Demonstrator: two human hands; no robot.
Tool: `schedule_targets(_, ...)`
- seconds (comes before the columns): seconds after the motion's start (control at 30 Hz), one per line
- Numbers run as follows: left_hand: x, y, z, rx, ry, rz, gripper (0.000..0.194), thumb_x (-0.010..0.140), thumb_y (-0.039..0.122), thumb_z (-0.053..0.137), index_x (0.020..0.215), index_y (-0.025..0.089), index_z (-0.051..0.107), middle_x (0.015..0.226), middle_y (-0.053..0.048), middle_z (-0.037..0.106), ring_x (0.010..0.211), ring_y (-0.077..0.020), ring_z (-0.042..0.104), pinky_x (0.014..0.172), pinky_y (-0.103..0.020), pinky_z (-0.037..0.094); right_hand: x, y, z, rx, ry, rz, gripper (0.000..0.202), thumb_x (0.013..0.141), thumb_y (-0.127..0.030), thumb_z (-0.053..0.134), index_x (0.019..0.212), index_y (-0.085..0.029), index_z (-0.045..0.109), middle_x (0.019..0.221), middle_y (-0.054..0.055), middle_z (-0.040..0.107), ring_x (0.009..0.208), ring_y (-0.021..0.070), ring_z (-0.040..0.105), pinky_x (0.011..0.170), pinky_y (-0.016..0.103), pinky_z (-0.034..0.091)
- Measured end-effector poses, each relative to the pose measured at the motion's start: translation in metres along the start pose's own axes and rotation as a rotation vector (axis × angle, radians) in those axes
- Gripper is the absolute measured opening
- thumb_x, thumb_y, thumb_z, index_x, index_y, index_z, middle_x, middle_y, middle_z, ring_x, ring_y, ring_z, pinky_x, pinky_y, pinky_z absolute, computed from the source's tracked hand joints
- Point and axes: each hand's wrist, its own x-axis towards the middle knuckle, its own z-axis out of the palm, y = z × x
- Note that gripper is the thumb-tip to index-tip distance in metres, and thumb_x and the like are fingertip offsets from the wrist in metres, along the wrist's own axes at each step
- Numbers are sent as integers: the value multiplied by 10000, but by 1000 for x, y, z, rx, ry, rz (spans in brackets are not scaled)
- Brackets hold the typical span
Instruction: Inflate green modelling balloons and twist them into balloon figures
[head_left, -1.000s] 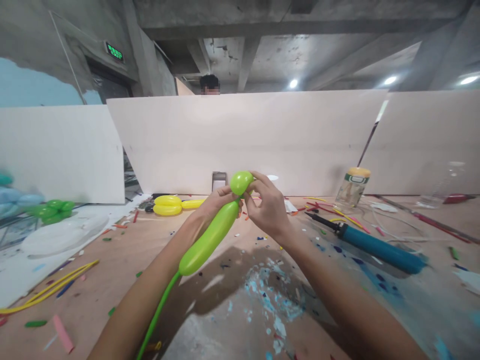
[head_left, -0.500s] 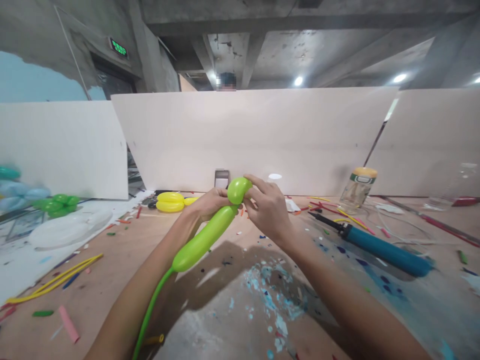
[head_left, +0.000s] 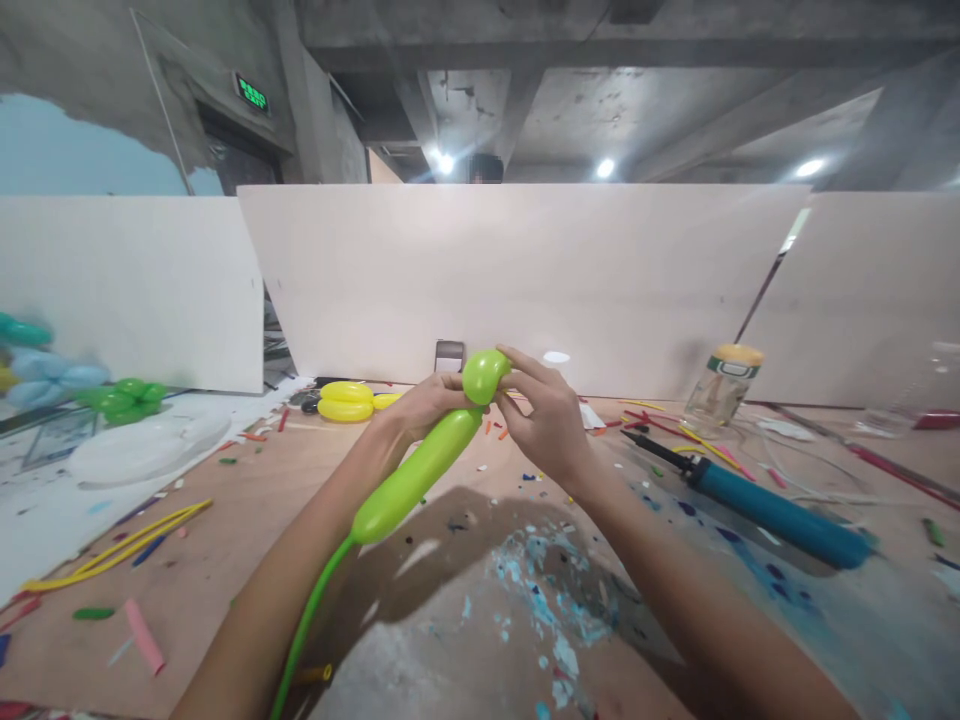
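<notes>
Left hand (head_left: 429,404), fingertips partly hidden, and right hand (head_left: 553,418) gripped green balloon (head_left: 416,480); tail (head_left: 322,583) ran off below; pump (head_left: 780,512) lay well apart.

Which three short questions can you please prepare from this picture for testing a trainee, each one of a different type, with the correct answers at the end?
1. Multiple choice: What colour is the balloon held in the two hands? a) blue b) light green c) red
2. True or false: The blue pump lies on the table, farther right than the right hand.
3. Short answer: Which part of the balloon do the right hand's fingers touch?

Key: 1. b; 2. true; 3. the small round bubble at its upper end.
</notes>
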Motion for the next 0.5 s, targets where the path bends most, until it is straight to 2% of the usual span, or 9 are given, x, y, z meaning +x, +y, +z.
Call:
schedule_targets(0.1,-5,6,3,-32,38,48,180,624,186,691,804,170,690,661,10,633,533,-89,528,520,-220,391,1,1,1,163,23,72,107,805,-139,578,875,-220,579,1272,86,569,1185,229,527,972,414,441)
schedule_targets(0.17,-5,8,3,-48,25,53,184,642,214,696,819,163,687,668,8,634,524,-84,520,510,-216,381,2,3,3,295,48,184,229,763,-200,646,957,-232,528,1305,94,517,1205,241,500,944,422,467)
schedule_targets(0.23,-4,8,4,-94,-12,31,190,641,235,703,807,149,671,639,7,624,501,-85,512,504,-221,379,2,6,4,496,21,354,473,702,-262,716,1090,-248,447,1261,104,522,1107,243,561,849,407,520)
schedule_targets(0.3,0,6,4,-159,-56,7,211,631,248,713,800,138,649,636,-4,628,510,-99,533,522,-233,399,4,11,5,707,-83,511,612,663,-289,744,1168,-245,400,1096,80,595,901,214,633,735,374,549)
schedule_targets(0.37,3,3,5,-203,-74,3,213,628,242,713,793,137,628,660,-13,637,552,-115,567,556,-243,424,6,16,4,825,-166,587,550,648,-296,747,1116,-216,471,917,40,634,760,188,638,674,349,545)
schedule_targets(0.4,5,1,6,-218,-66,10,198,632,230,707,782,139,617,669,-9,633,576,-116,577,576,-243,433,7,18,2,843,-174,586,479,644,-295,749,1056,-203,521,888,36,644,757,186,636,681,346,542)
schedule_targets(0.5,9,-3,9,-256,-17,16,137,646,181,672,749,151,587,664,26,591,604,-93,570,603,-220,442,9,22,-2,874,-151,509,339,654,-288,753,943,-204,597,989,57,673,873,196,638,755,347,531)
